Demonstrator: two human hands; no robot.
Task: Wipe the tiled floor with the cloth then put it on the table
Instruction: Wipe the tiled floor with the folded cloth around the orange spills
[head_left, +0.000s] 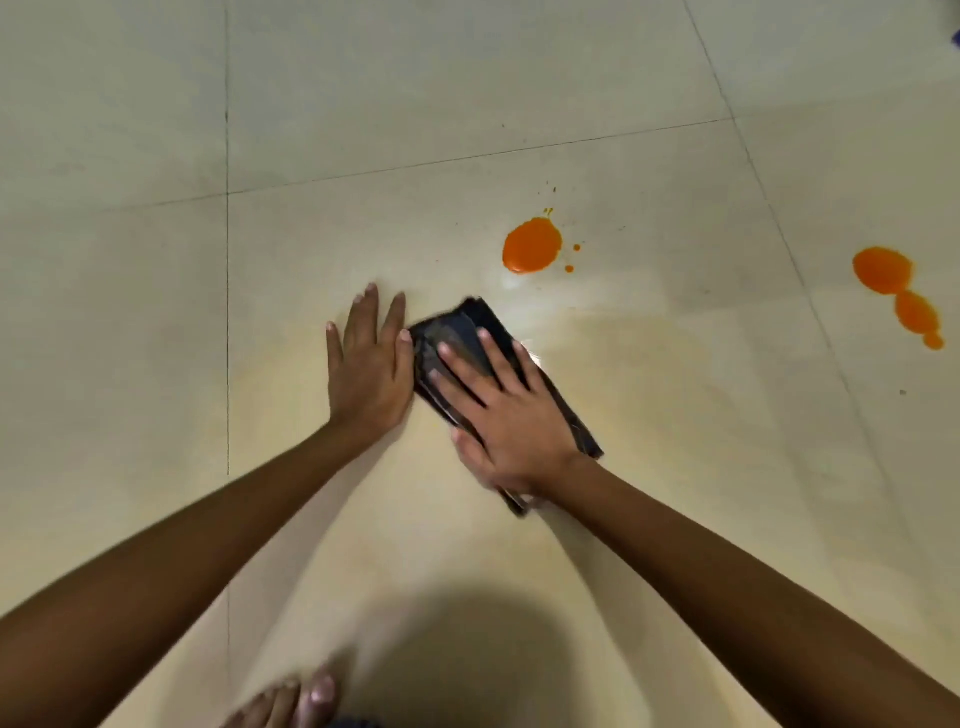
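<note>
Bare toes (291, 701) lowest, left hand (369, 364) splayed flat on the tiled floor (467, 104), right hand (511, 421) pressing flat onto the dark folded cloth (457, 332), orange spill (531, 245) near it.

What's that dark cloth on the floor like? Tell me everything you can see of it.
The cloth is nearly black and folded into a layered oblong, its stacked edges showing along the left side. It looks thin and soft, slightly blurred. It lies flat on the pale tiled floor, slanting from upper left to lower right. The right hand presses on it, fingers spread; the left hand rests flat beside its left corner. The nearest orange spill lies apart.
</note>
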